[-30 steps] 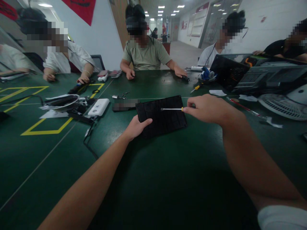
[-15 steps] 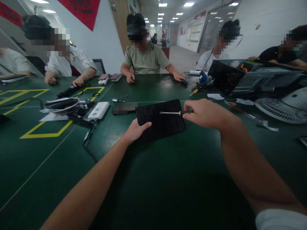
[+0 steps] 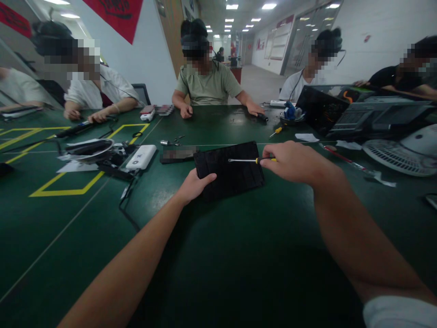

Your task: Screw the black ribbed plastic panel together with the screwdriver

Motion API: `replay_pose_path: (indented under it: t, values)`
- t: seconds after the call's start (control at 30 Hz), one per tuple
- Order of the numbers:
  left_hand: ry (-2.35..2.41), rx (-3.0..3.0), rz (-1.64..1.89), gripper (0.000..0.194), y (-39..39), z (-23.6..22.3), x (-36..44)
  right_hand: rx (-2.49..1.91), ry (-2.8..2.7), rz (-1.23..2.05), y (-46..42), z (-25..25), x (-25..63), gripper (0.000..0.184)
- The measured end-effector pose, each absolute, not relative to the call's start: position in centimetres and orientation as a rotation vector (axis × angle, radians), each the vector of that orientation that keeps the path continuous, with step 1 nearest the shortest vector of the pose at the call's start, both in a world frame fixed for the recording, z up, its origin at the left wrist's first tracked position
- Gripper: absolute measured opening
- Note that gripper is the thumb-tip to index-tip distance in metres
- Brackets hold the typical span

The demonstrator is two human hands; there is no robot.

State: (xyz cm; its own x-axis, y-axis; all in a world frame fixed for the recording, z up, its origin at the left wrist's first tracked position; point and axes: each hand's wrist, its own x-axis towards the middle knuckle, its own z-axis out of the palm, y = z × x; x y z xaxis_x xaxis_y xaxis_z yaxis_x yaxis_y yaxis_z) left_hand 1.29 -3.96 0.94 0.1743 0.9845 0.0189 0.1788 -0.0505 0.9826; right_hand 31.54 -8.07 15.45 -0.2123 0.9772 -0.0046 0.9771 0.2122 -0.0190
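The main change at the work position is small: the handle of the screwdriver (image 3: 244,160) is now exposed at the fingers of the right hand (image 3: 290,161), where a second ago it was mostly hidden. This suggests a re-seated or turned grip, with the shaft on nearly the same line. The right hand is closed, thumb and fingers clamped on the handle. The left hand (image 3: 193,187) is clamped on the left end of the black panel (image 3: 235,177), thumb on the upper face; its placement is unchanged, so the panel appears to be braced. The panel lies toward the far edge of the surface (image 3: 239,255), slightly rotated, its right end farther out. The screwdriver tip is over the middle of the panel; contact cannot be confirmed, nor whether the panel rests on the surface. Just beyond its left corner is a dark flat part (image 3: 177,155), with small metal pieces (image 3: 164,143) behind. A white device (image 3: 141,157) is located to the left. Near the far left corner, a co-worker's hand (image 3: 99,115) and a long black tool (image 3: 70,131) have shifted left, apart from the panel.
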Motion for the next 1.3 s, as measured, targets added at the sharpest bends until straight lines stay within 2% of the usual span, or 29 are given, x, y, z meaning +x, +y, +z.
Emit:
replay_pose_path:
  t: [0.3,0.5,0.73,1.17,1.3]
  values:
    - [1.167,1.455,1.021,0.056,-3.63,0.74,1.21,-2.045,-2.507,0.064,-7.99,15.59,31.27,0.048]
    - [1.192,1.425,1.02,0.065,-3.53,0.67,1.14,-2.018,-2.51,0.059,-8.19,15.78,31.09,0.048]
    - [1.203,1.412,1.026,0.06,-3.49,0.59,1.16,-1.997,-2.499,0.058,-8.02,15.78,31.16,0.05]
    - [1.235,1.425,1.033,0.065,-3.55,0.93,1.28,-1.971,-2.467,0.064,-7.75,15.62,31.52,0.035]
    - [1.226,1.434,1.023,0.06,-3.61,1.1,1.31,-1.97,-2.467,0.071,-7.73,15.77,31.56,0.032]
